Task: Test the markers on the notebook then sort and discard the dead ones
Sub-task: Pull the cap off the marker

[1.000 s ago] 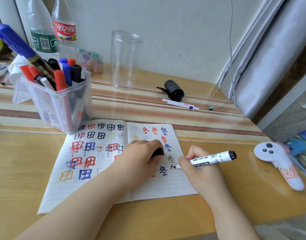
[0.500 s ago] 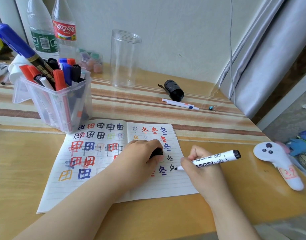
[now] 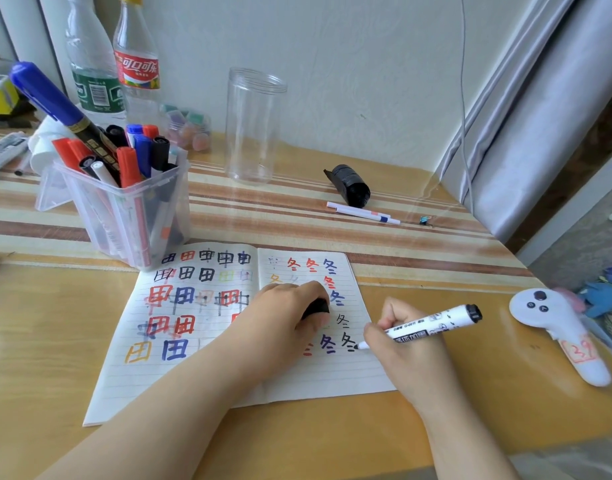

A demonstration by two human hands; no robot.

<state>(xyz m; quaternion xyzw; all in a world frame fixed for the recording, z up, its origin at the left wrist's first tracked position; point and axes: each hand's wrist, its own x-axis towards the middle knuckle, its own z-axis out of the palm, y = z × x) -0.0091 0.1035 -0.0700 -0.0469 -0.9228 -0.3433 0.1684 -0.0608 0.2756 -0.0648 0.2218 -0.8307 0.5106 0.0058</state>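
Marker (image 3: 432,325) in R grip (image 3: 401,344), tip on notebook (image 3: 207,341); cap (image 3: 316,308) in L grip (image 3: 287,317)

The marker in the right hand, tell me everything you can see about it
The marker has a white barrel with black printed text and a black rear end; its cap is off. The right hand grips it near the front, tilted low, rear end pointing right and away. Its dark tip touches the notebook page beside a freshly written black character.
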